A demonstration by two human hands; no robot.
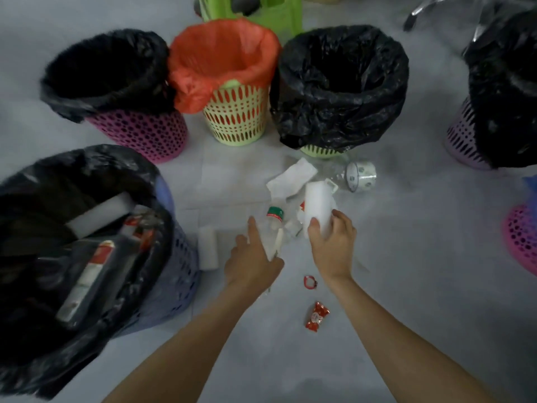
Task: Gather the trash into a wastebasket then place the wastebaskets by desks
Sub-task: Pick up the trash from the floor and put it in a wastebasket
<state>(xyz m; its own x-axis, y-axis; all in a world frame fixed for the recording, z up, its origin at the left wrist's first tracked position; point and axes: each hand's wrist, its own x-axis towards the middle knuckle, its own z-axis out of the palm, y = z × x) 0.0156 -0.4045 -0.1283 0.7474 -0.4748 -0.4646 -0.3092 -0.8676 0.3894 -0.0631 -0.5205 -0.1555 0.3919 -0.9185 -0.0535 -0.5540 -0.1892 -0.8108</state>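
Loose trash lies on the grey floor in front of me. My right hand [331, 242] grips a white foam block [318, 205] standing upright. My left hand [252, 257] is closed around a clear plastic bottle with a green cap [274, 216]. A white tissue [293, 177], a clear plastic cup [360, 175], a second white foam piece [207, 247], a red ring [309, 282] and a red candy wrapper [316, 316] lie nearby. At my left stands a purple wastebasket [171, 274] with a black liner, holding foam and cartons.
Three lined wastebaskets stand in a row behind the trash: a pink one [139, 132], a green one with an orange liner [235, 114] and a green one under a black liner [340, 82]. Further baskets [465, 135] [523, 237] sit at the right. A green stool [279, 16] stands behind.
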